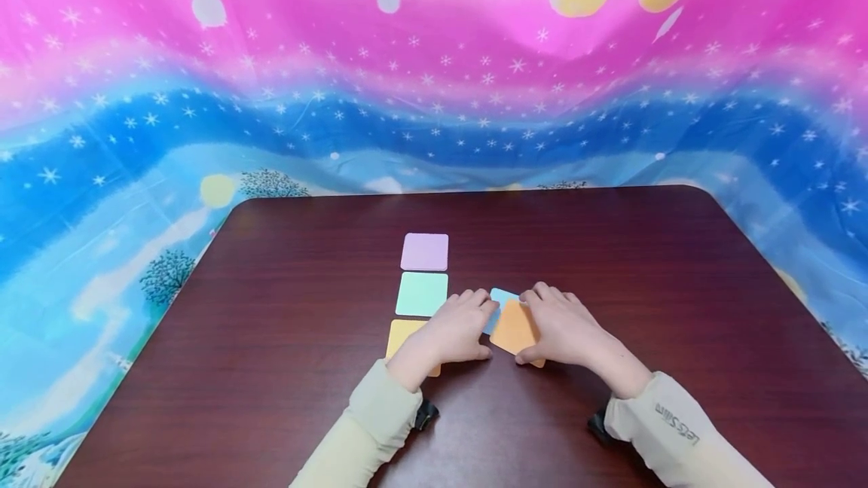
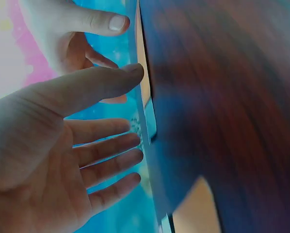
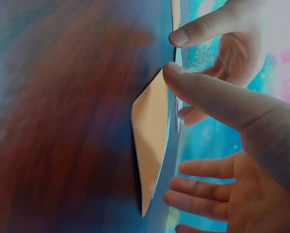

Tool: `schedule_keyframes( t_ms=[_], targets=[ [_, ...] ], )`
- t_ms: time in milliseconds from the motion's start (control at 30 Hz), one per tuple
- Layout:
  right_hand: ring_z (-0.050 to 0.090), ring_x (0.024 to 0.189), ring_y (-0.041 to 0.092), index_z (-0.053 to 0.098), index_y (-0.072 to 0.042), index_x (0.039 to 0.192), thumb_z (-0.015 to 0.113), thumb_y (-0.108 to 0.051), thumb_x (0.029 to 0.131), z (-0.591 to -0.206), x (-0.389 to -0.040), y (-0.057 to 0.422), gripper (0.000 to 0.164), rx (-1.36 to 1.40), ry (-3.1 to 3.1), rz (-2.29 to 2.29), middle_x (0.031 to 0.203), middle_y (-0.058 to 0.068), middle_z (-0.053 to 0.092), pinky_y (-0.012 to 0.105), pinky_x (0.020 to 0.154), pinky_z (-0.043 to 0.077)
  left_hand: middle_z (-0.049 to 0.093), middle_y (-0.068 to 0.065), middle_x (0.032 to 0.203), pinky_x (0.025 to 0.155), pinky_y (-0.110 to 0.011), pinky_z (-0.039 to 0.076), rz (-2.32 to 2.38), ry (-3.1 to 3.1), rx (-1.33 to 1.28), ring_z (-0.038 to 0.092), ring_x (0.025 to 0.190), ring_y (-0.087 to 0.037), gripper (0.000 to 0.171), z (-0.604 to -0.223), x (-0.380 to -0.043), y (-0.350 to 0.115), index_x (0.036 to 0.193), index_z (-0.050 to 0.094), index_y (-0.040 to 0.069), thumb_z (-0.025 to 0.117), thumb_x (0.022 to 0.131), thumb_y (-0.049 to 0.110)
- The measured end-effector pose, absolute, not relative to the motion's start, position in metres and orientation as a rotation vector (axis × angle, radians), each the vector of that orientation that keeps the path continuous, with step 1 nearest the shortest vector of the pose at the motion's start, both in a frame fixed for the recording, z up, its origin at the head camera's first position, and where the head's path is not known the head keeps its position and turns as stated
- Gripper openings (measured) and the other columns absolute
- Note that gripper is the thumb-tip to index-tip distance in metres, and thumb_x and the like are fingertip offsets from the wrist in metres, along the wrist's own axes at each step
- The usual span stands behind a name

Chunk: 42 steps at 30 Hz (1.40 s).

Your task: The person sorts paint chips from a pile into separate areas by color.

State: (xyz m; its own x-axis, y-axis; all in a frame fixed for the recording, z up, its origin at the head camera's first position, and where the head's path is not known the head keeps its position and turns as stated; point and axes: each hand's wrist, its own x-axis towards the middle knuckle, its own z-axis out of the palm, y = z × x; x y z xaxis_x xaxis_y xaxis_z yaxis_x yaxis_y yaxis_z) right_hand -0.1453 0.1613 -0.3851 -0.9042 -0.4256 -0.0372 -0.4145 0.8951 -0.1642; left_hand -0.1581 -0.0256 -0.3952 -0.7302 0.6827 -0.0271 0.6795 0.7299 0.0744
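An orange square card [image 1: 514, 328] lies askew, overlapping a blue card [image 1: 500, 297] on the table. My right hand [image 1: 566, 326] is at the orange card's right side, thumb by its near edge and fingers by the far side. In the right wrist view those fingers are spread and fairly straight, with the thumb tip at a corner of the orange card [image 3: 150, 141]; whether it touches, I cannot tell. My left hand [image 1: 457, 330] hovers left of the blue card, fingers extended and apart in the left wrist view. It partly hides a yellow card [image 1: 401, 336].
A green card [image 1: 422, 294] and a purple card [image 1: 425, 251] continue a column beyond the yellow one, with narrow gaps between. All lie on a dark reddish wooden table [image 1: 271, 337] with rounded far corners. A colourful printed cloth [image 1: 434, 111] hangs behind it.
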Motion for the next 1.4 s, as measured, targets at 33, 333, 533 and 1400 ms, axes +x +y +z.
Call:
schedule_keyframes(
  t_ms=[33, 333, 533, 1400],
  targets=[
    [0.046, 0.081, 0.019, 0.054, -0.002, 0.11, 0.082, -0.049, 0.051, -0.386, -0.145, 0.163, 0.081, -0.641, 2.986, -0.232, 0.097, 0.005, 0.049, 0.043, 0.077, 0.04, 0.05, -0.001, 0.116, 0.079, -0.028, 0.04, 0.087, 2.872, 1.136, 0.048, 0.102, -0.016, 0.066, -0.395, -0.158, -0.023, 0.125, 0.051, 0.009, 0.073, 0.071, 0.04],
    [0.044, 0.081, 0.022, 0.054, 0.003, 0.107, 0.081, -0.049, 0.049, -0.39, -0.142, 0.173, 0.082, -0.526, 2.944, -0.194, 0.094, 0.007, 0.045, 0.042, 0.073, 0.04, 0.047, 0.0, 0.123, 0.084, -0.029, 0.04, 0.042, 2.849, 1.145, 0.046, 0.108, -0.016, 0.068, -0.395, -0.162, -0.005, 0.125, 0.049, 0.009, 0.074, 0.069, 0.038],
    [0.044, 0.079, 0.022, 0.055, 0.0, 0.099, 0.081, -0.047, 0.048, -0.39, -0.142, 0.172, 0.074, -0.555, 2.955, -0.189, 0.089, 0.006, 0.044, 0.041, 0.07, 0.04, 0.047, 0.002, 0.124, 0.085, -0.029, 0.041, 0.043, 2.813, 1.131, 0.045, 0.112, -0.015, 0.066, -0.396, -0.165, 0.002, 0.123, 0.049, 0.012, 0.075, 0.068, 0.038],
    [0.041, 0.076, 0.024, 0.051, -0.001, 0.098, 0.082, -0.046, 0.047, -0.388, -0.139, 0.17, 0.074, -0.501, 2.952, -0.2, 0.082, 0.007, 0.044, 0.04, 0.067, 0.039, 0.05, 0.003, 0.119, 0.082, -0.027, 0.042, 0.023, 2.778, 1.119, 0.046, 0.104, -0.014, 0.064, -0.395, -0.169, 0.007, 0.12, 0.053, 0.013, 0.077, 0.066, 0.04]
  ],
)
